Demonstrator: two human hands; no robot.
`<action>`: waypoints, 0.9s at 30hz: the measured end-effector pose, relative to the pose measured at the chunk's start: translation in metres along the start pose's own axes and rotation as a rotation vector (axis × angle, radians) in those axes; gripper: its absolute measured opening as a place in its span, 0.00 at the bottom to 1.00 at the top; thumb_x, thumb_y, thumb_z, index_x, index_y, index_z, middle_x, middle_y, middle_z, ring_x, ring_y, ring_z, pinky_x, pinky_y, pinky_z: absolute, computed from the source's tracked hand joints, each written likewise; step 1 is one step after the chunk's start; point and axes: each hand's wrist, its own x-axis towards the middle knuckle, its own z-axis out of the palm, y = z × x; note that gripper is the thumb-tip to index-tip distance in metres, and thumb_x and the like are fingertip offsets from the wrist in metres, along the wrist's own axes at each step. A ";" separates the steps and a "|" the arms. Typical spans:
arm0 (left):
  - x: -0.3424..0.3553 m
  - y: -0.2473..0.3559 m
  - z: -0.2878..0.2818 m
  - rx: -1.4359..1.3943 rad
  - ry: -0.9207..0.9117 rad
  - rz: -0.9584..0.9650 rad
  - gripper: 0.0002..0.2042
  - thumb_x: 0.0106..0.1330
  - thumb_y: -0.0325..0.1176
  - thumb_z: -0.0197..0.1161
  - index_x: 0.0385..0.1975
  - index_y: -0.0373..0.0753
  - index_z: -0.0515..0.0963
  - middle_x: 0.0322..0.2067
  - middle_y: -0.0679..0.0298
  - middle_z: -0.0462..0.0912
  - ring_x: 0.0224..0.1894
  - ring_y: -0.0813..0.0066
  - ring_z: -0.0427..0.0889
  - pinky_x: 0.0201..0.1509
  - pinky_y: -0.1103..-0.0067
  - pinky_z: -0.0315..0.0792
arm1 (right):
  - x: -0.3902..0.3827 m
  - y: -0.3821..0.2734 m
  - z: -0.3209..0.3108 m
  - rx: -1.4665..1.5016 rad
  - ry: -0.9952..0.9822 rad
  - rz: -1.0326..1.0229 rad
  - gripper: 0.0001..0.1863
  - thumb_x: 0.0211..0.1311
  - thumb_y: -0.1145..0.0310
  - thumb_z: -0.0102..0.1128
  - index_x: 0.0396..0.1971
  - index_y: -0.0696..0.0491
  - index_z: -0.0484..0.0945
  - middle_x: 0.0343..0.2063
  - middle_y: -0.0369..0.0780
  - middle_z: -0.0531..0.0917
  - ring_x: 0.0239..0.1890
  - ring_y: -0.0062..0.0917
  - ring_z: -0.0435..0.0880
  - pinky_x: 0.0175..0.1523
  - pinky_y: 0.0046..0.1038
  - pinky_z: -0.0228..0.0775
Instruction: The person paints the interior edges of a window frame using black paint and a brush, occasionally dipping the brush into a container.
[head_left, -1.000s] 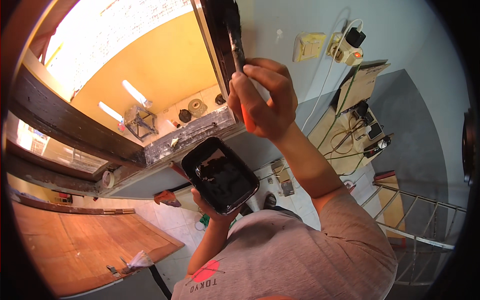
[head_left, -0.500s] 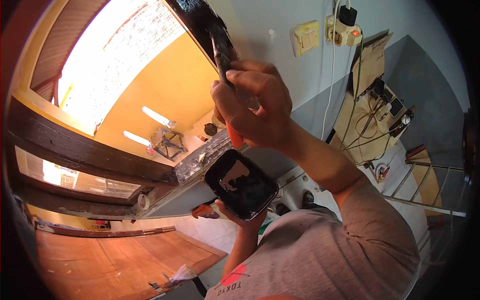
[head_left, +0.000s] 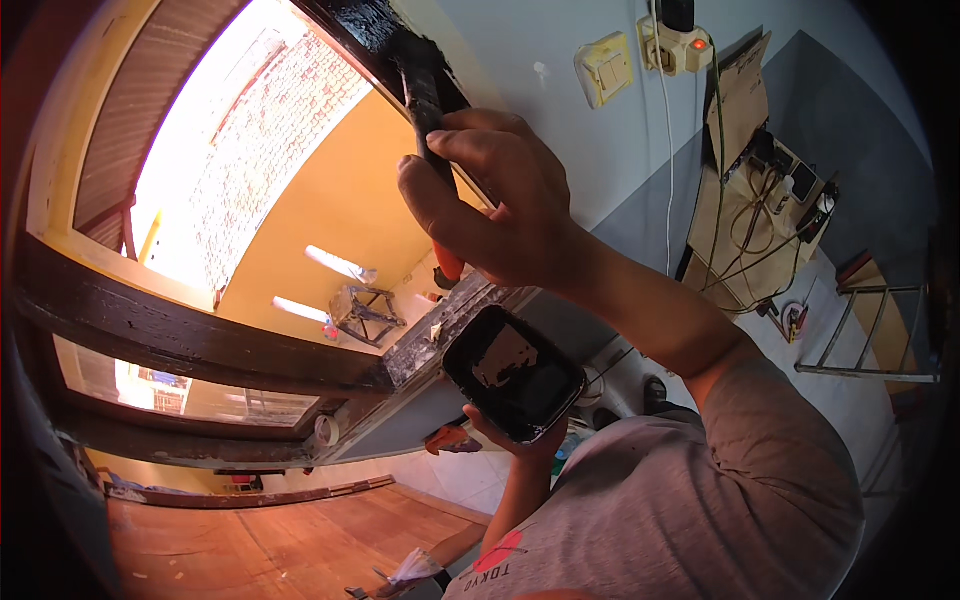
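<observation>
My right hand [head_left: 510, 195] is closed round a paintbrush [head_left: 424, 105] with an orange handle and a black-smeared ferrule. Its bristles rest against the window frame's upright [head_left: 365, 30], which is coated in wet-looking black paint. Below, my left hand [head_left: 490, 432] grips a black rectangular tray [head_left: 557, 395] from underneath and the side. Glossy dark paint lies in the tray, with a pale reflection on it. Most of the left fingers are hidden beneath the tray.
A dark crossbar [head_left: 200, 320] and a paint-spotted sill [head_left: 435, 330] border the opening; beyond stands a stool [head_left: 367, 315]. A roll of tape [head_left: 327, 430] sits by the frame. Rightward are a light switch [head_left: 604, 70], a socket with cables [head_left: 675, 48], opened cardboard [head_left: 725, 120] and a metal ladder [head_left: 865, 330].
My right hand and the brush have shifted slightly left and up along the upright. The tray now appears farther right in view, as the whole view has also shifted.
</observation>
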 end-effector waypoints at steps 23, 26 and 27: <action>0.000 0.036 -0.049 -0.099 -0.114 -0.057 0.51 0.58 0.87 0.50 0.79 0.63 0.62 0.75 0.62 0.70 0.72 0.46 0.73 0.73 0.33 0.59 | 0.002 -0.007 0.030 -0.120 0.168 0.030 0.13 0.54 0.74 0.74 0.42 0.53 0.88 0.39 0.40 0.81 0.42 0.38 0.85 0.43 0.32 0.80; 0.002 0.040 -0.056 -0.107 -0.116 -0.083 0.51 0.58 0.87 0.50 0.79 0.65 0.62 0.75 0.63 0.70 0.72 0.45 0.73 0.73 0.33 0.60 | 0.002 -0.014 0.031 -0.114 0.131 0.057 0.15 0.52 0.74 0.74 0.42 0.53 0.88 0.40 0.40 0.80 0.42 0.37 0.85 0.43 0.32 0.80; 0.003 0.041 -0.058 -0.105 -0.121 -0.085 0.51 0.58 0.87 0.50 0.79 0.65 0.62 0.75 0.63 0.70 0.72 0.45 0.73 0.73 0.33 0.60 | 0.005 -0.014 0.037 -0.058 0.185 0.086 0.15 0.52 0.74 0.74 0.42 0.54 0.88 0.41 0.40 0.80 0.43 0.37 0.84 0.42 0.32 0.79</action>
